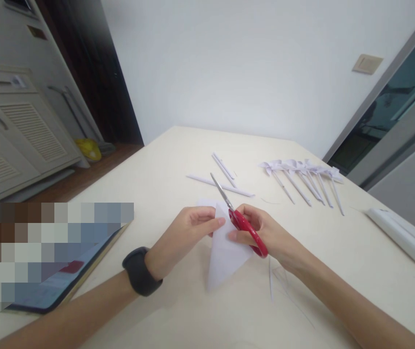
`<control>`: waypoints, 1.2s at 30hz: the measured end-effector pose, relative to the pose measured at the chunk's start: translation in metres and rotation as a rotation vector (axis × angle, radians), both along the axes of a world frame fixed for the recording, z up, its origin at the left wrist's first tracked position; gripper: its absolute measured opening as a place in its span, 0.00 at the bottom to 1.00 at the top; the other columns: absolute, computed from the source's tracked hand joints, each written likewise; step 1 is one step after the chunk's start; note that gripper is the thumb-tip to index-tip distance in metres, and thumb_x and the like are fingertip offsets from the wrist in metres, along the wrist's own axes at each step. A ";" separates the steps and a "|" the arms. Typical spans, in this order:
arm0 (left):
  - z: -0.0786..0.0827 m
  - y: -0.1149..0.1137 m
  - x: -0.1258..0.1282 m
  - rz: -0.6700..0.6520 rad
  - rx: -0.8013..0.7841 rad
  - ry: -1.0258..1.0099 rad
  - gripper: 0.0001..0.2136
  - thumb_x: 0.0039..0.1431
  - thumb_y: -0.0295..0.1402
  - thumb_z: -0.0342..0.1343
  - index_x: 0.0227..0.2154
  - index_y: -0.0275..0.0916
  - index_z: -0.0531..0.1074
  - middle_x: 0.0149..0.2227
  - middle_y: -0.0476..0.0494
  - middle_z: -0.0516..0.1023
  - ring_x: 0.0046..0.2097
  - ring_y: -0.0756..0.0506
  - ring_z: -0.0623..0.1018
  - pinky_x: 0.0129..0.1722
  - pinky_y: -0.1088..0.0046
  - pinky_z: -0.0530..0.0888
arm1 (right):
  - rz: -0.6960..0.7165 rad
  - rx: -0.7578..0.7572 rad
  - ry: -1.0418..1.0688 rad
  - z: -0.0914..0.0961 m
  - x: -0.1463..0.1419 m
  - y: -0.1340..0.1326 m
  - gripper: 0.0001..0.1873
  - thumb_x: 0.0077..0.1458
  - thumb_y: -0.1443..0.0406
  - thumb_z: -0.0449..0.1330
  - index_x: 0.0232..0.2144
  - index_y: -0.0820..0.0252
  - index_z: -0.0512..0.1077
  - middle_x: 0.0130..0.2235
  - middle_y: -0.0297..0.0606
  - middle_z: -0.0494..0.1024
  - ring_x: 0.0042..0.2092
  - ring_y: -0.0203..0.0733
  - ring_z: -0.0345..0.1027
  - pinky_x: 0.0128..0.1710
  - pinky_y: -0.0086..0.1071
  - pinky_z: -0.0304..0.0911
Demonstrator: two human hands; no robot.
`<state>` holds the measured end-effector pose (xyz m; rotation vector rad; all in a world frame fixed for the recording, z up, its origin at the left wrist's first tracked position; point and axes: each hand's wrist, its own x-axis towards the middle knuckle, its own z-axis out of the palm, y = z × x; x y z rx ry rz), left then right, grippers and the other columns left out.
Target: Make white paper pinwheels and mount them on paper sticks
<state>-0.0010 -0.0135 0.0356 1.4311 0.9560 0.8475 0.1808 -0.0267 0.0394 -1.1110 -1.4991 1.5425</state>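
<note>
My left hand (187, 230) pinches the upper left edge of a white paper triangle (225, 261), thumb in front and fingers behind. The triangle hangs tilted just above the table, one corner pointing down. Red-handled scissors (248, 228) rest in my right hand (265, 230), their blades together and pointing up and away to the left. The right thumb also presses on the paper's right part. Behind the hands, a bit of another white sheet (204, 200) shows on the table; most of it is hidden.
Several paper pinwheels (298, 167) on rolled sticks lie in a row at the right. Loose rolled paper sticks (222, 185) lie beyond the hands. A tablet (56, 291), partly pixelated, is at the left. A white roll (403, 235) lies by the right edge. Thin paper strips (270, 281) lie near my right forearm.
</note>
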 end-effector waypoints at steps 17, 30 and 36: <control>0.003 0.003 -0.006 0.124 0.095 0.033 0.10 0.56 0.38 0.53 0.30 0.40 0.76 0.23 0.51 0.69 0.19 0.54 0.56 0.17 0.76 0.52 | -0.017 0.084 -0.041 -0.003 0.004 0.005 0.12 0.45 0.65 0.64 0.30 0.59 0.63 0.30 0.31 0.70 0.25 0.29 0.58 0.22 0.24 0.52; 0.005 0.003 -0.009 0.166 0.049 0.062 0.10 0.57 0.40 0.53 0.34 0.41 0.75 0.10 0.59 0.56 0.14 0.57 0.52 0.14 0.81 0.50 | -0.004 0.038 0.063 0.001 0.004 0.003 0.15 0.49 0.59 0.62 0.32 0.61 0.62 0.30 0.35 0.75 0.26 0.33 0.66 0.26 0.28 0.58; 0.003 0.007 -0.009 0.202 0.118 -0.096 0.09 0.58 0.37 0.52 0.33 0.39 0.73 0.23 0.49 0.76 0.25 0.51 0.73 0.22 0.80 0.65 | -0.067 0.011 0.005 0.001 0.005 0.001 0.17 0.52 0.53 0.58 0.33 0.60 0.62 0.23 0.33 0.72 0.23 0.33 0.64 0.21 0.26 0.53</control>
